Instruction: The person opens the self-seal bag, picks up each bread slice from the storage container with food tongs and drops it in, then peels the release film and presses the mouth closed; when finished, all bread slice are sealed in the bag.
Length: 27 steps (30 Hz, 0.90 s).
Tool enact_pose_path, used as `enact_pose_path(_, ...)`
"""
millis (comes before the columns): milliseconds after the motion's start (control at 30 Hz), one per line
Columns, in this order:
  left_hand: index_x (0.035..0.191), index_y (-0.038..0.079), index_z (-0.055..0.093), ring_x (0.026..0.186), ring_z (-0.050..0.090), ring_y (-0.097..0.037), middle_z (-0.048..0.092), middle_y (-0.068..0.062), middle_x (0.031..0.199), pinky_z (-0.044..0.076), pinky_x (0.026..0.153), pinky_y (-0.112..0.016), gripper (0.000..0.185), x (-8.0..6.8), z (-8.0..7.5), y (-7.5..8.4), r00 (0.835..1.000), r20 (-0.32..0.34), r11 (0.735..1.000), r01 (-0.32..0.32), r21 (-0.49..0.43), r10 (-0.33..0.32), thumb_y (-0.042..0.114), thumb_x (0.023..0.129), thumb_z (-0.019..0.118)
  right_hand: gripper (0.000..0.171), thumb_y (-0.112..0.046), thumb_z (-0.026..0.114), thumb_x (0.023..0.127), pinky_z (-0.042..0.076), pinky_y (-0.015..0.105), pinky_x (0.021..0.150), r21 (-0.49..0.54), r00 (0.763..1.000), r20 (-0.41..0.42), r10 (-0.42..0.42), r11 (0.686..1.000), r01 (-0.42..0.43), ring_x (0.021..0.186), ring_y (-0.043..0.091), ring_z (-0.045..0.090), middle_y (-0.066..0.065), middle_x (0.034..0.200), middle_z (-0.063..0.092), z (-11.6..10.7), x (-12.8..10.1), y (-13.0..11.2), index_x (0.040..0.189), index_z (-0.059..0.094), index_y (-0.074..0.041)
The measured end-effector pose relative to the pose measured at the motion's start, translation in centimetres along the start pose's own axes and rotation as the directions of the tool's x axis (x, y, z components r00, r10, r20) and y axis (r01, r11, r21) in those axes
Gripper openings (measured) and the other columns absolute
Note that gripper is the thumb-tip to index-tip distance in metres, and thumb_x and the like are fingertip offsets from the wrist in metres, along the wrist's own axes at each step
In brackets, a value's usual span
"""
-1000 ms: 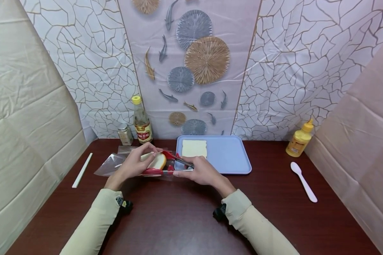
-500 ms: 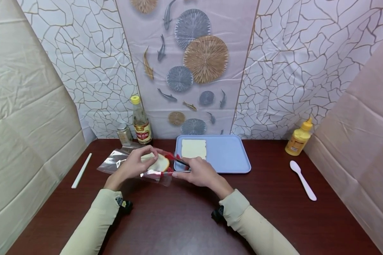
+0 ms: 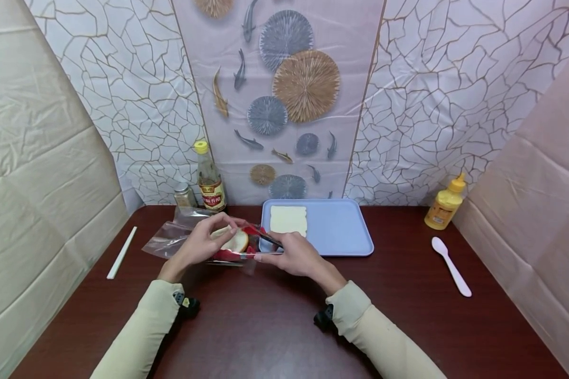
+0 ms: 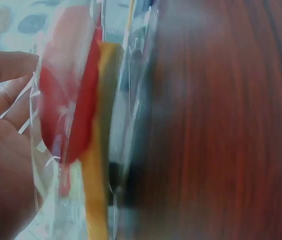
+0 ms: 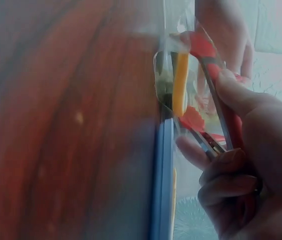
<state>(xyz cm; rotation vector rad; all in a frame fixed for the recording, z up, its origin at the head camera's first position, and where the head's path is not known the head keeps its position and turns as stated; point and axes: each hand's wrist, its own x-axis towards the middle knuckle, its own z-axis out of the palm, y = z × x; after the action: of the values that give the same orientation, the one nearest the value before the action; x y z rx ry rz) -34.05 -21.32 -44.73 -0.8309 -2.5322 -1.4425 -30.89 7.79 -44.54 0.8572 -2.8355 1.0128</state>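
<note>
My left hand (image 3: 200, 243) pinches the edge of a clear plastic bag (image 3: 163, 241) near its mouth. Inside the bag lies a bread slice (image 3: 239, 241), whose orange-brown crust shows edge-on in both wrist views. With my right hand (image 3: 297, 255) I grip a pair of tongs (image 5: 220, 102) with red tips and metal arms. In the left wrist view one red tongs tip (image 4: 66, 115) reaches in beside the bread, behind the film. The tongs' arms are spread, one tip on each side of the slice in the head view. A pale square slice (image 3: 288, 219) lies on a blue tray (image 3: 341, 226).
Behind the bag stand a yellow-capped sauce bottle (image 3: 211, 184) and a small spice jar (image 3: 185, 196). A pale stick (image 3: 122, 252) lies at the left. On the right are a yellow squeeze bottle (image 3: 444, 205) and a white spoon (image 3: 451, 267). Draped cloth closes the back and sides.
The bread slice and bag have shifted slightly between the hands, right and then back left. Both hands keep nearly the same place and hold.
</note>
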Motion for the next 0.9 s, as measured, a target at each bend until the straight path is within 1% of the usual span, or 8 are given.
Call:
enact_pose_path(100, 0.113, 0.006, 0.067, 0.133, 0.07, -0.023, 0.077, 0.0, 0.135, 0.042, 0.122, -0.063, 0.01, 0.23, 0.2, 0.42, 1.0, 0.011, 0.998, -0.005, -0.055, 0.006, 0.014, 0.107, 0.07, 0.07, -0.066, 0.076, 0.093, 0.047, 0.029, 0.063, -0.01, 1.0, 0.015, 0.002, 1.0, -0.002, 0.074, 0.013, 0.057, -0.002, 0.09, 0.069, -0.03, 0.03, -0.08, 0.144, 0.069, -0.018)
enact_pose_path(200, 0.113, 0.005, 0.066, 0.133, 0.07, -0.025, 0.077, -0.001, 0.135, 0.042, 0.121, -0.064, 0.01, 0.32, 0.29, 0.53, 1.0, -0.002, 0.998, -0.014, -0.056, 0.014, 0.012, 0.107, 0.069, 0.074, -0.068, 0.076, 0.093, 0.046, 0.029, 0.062, -0.02, 1.0, 0.023, 0.021, 1.0, -0.02, 0.072, 0.013, 0.058, -0.002, 0.087, 0.068, -0.07, 0.01, -0.04, 0.147, 0.067, -0.018)
enact_pose_path(333, 0.11, 0.011, 0.066, 0.137, 0.067, -0.029, 0.076, -0.006, 0.138, 0.042, 0.121, -0.063, 0.006, 0.27, 0.46, 0.28, 0.999, -0.04, 0.998, -0.025, 0.063, 0.028, 0.014, 0.107, 0.07, 0.072, -0.068, 0.074, 0.094, 0.048, 0.029, 0.062, 0.005, 0.999, 0.021, 0.036, 0.999, -0.036, 0.073, 0.013, 0.059, -0.002, 0.086, 0.068, -0.22, -0.01, 0.05, 0.146, 0.068, -0.018)
enact_pose_path(467, 0.112, 0.016, 0.063, 0.147, 0.057, -0.036, 0.066, -0.014, 0.152, 0.037, 0.124, -0.064, 0.007, 0.3, 0.65, -0.01, 0.998, -0.057, 0.983, -0.021, 0.181, 0.032, 0.015, 0.108, 0.067, 0.068, -0.064, 0.076, 0.095, 0.051, 0.029, 0.068, 0.074, 0.999, 0.002, 0.036, 0.997, -0.036, 0.081, 0.014, 0.063, -0.001, 0.101, 0.075, -0.38, 0.02, 0.25, 0.144, 0.07, -0.017)
enact_pose_path(533, 0.115, 0.019, 0.06, 0.152, 0.052, -0.036, 0.06, -0.015, 0.158, 0.034, 0.127, -0.064, 0.008, 0.34, 0.7, -0.09, 0.999, -0.048, 0.981, 0.003, 0.193, 0.006, 0.017, 0.109, 0.065, 0.069, -0.062, 0.077, 0.095, 0.052, 0.03, 0.071, 0.089, 0.999, -0.007, 0.033, 0.996, -0.032, 0.084, 0.014, 0.063, 0.001, 0.108, 0.077, -0.45, 0.0, 0.35, 0.145, 0.069, -0.016)
enact_pose_path(633, 0.116, 0.02, 0.057, 0.154, 0.05, -0.035, 0.059, -0.014, 0.16, 0.031, 0.128, -0.066, 0.007, 0.32, 0.74, -0.17, 0.999, -0.032, 0.986, 0.03, 0.167, -0.025, 0.02, 0.111, 0.062, 0.073, -0.063, 0.077, 0.095, 0.05, 0.029, 0.071, 0.072, 1.0, -0.007, 0.027, 0.997, -0.026, 0.084, 0.014, 0.061, 0.003, 0.106, 0.076, -0.5, -0.06, 0.54, 0.151, 0.065, -0.017)
enact_pose_path(733, 0.116, 0.017, 0.055, 0.152, 0.054, -0.033, 0.061, -0.014, 0.158, 0.033, 0.126, -0.066, 0.006, 0.3, 0.78, -0.21, 1.0, -0.021, 0.991, -0.002, 0.137, 0.005, 0.019, 0.113, 0.059, 0.077, -0.065, 0.076, 0.094, 0.049, 0.029, 0.074, 0.03, 1.0, 0.015, 0.018, 0.999, -0.018, 0.082, 0.016, 0.059, 0.004, 0.096, 0.075, -0.6, -0.12, 0.65, 0.155, 0.061, -0.019)
enact_pose_path(900, 0.116, 0.015, 0.055, 0.146, 0.06, -0.03, 0.065, -0.01, 0.154, 0.041, 0.122, -0.062, 0.004, 0.35, 0.91, -0.21, 0.995, -0.012, 0.987, -0.092, 0.128, 0.095, 0.019, 0.115, 0.054, 0.079, -0.065, 0.076, 0.094, 0.05, 0.031, 0.08, -0.026, 0.999, 0.042, -0.011, 1.0, 0.012, 0.085, 0.016, 0.06, 0.006, 0.104, 0.078, -0.76, -0.15, 0.83, 0.155, 0.06, -0.018)
